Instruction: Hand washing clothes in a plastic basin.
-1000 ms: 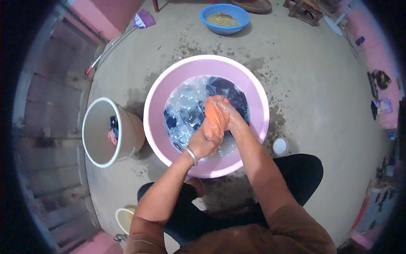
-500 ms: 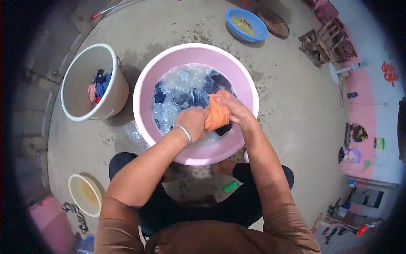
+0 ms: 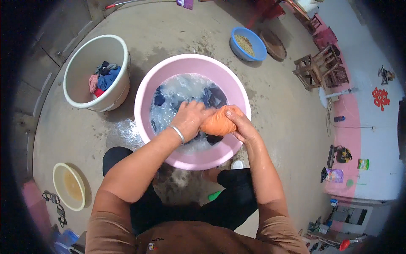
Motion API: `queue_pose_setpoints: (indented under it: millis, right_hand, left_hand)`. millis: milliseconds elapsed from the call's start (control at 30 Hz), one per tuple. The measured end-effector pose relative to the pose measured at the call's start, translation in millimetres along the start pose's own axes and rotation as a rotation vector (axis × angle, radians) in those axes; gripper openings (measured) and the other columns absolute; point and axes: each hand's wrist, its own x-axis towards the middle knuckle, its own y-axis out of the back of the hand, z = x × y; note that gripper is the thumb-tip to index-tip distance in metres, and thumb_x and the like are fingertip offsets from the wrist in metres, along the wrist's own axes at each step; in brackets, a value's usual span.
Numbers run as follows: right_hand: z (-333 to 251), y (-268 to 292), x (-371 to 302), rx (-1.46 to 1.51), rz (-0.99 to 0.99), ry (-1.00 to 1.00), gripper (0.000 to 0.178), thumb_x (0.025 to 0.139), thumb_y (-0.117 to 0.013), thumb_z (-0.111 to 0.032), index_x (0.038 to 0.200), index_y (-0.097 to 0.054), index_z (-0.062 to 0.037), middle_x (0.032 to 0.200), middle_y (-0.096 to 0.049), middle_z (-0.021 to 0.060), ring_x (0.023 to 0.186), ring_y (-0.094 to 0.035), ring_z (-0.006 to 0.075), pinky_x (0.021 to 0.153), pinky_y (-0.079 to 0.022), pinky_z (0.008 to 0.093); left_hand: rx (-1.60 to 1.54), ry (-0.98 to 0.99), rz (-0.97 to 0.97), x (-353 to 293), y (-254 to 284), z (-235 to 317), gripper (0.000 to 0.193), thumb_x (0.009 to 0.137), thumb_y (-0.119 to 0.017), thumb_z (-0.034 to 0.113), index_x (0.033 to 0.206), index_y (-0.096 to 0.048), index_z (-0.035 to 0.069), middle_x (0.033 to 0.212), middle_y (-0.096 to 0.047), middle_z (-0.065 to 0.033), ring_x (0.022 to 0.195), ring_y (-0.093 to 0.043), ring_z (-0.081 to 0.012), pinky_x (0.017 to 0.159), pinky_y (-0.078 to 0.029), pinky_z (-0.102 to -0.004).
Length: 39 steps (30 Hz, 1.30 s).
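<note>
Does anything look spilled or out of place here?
Yes: a shiny wet patch on the floor left of the pink tub, with dark splotches beyond. The floor elsewhere looks drier, so these are probably splashes.

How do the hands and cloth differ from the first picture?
The orange cloth moved toward the right side of the pink tub, bunched in the right hand; whether the left hand still grips is unclear. Pail and blue basin stayed.

Orange cloth [image 3: 220, 121] goes from long twist to rounder bundle, nearer pink tub's [image 3: 230, 78] right rim; left hand [image 3: 191, 120] loosens.
</note>
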Motion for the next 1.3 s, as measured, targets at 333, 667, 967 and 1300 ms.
queue_pose_setpoints:
  millis: [333, 667, 967, 1300]
  right_hand:
    - [-35, -20, -10, -0.525, -0.251, 0.436, 0.027, 0.077, -0.073, -0.015, 0.094, -0.055, -0.0054, 0.108, -0.056, 0.0064, 0.103, -0.052, 0.0155, 0.092, -0.041, 0.0309]
    - [-24, 14, 29, 0.4, 0.032, 0.096, 0.024, 0.087, -0.063, -0.022, 0.101, -0.055, -0.0041, 0.104, -0.061, 0.0136, 0.098, -0.06, 0.0236, 0.088, -0.05, 0.0387]
    - [6, -10, 47, 0.442, -0.11, -0.045, 0.015, 0.078, -0.065, -0.013, 0.086, -0.053, -0.0078, 0.092, -0.055, 0.0089, 0.087, -0.06, 0.0258, 0.08, -0.052, 0.0364]
    - [46, -19, 68, -0.471, -0.324, -0.111, 0.014, 0.073, -0.065, -0.004, 0.076, -0.051, -0.007, 0.078, -0.054, 0.0012, 0.073, -0.053, 0.0098, 0.069, -0.049, 0.0276]
  left_hand:
    - [-1.874, 1.274, -0.237, 19, -5, -24, 0.033, 0.084, -0.054, 0.028, 0.11, -0.054, 0.007, 0.104, -0.061, -0.0093, 0.087, -0.063, -0.0246, 0.08, -0.054, -0.0384]
    - [-1.201, 0.509, 0.862, 68, -7, 61, 0.017, 0.079, -0.062, 0.002, 0.09, -0.05, 0.005, 0.082, -0.054, -0.002, 0.082, -0.052, -0.0097, 0.076, -0.046, -0.0252]
    - [-0.408, -0.18, 0.547, 42, -28, 77, 0.011, 0.058, -0.065, 0.009, 0.064, -0.055, 0.01, 0.076, -0.056, -0.0027, 0.07, -0.055, -0.0238, 0.066, -0.044, -0.0368]
    - [-0.28, -0.547, 0.217, 4, -74, 67, 0.014, 0.06, -0.06, 0.023, 0.072, -0.058, 0.016, 0.082, -0.052, 0.0004, 0.085, -0.052, -0.0193, 0.077, -0.044, -0.0351]
